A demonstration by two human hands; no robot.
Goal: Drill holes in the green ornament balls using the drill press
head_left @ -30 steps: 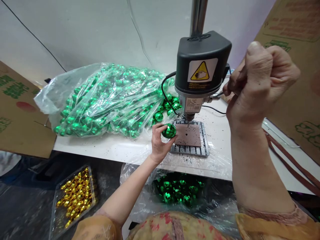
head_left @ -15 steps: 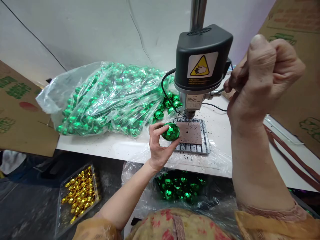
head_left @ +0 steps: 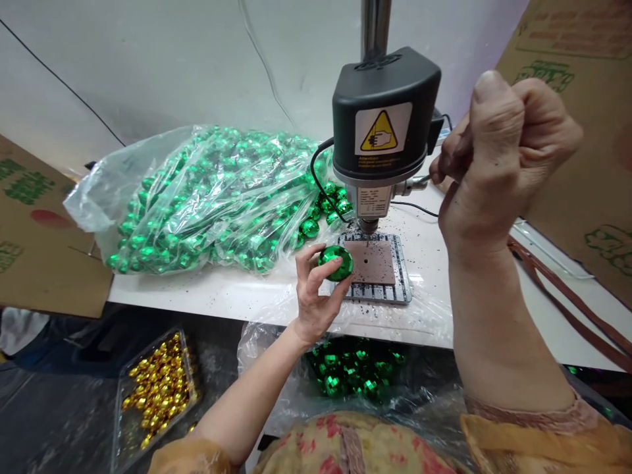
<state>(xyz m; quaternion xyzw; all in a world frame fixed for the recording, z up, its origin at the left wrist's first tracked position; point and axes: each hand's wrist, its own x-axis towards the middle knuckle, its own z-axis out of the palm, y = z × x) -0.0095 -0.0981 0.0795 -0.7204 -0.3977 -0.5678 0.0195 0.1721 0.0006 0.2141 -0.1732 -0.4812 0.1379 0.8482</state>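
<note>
Ball (head_left: pixel 334 253), glossy green and faceted, gleams pinched by fingers of the left hand (head_left: pixel 313 304). Well right of them, the right hand (head_left: pixel 501 155) grips a metal lever (head_left: pixel 419 184).

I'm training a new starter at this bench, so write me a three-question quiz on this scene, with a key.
1. True or false: the left hand holds a green ball.

2. What does the right hand grip?
A) The plastic bag
B) The lever of the drill press
C) The brown strap

3. Fill in the blank: the balls in the clear tray, at the lower left of the picture, are ____ in colour.

Key: 1. True. 2. B. 3. Gold.
</note>
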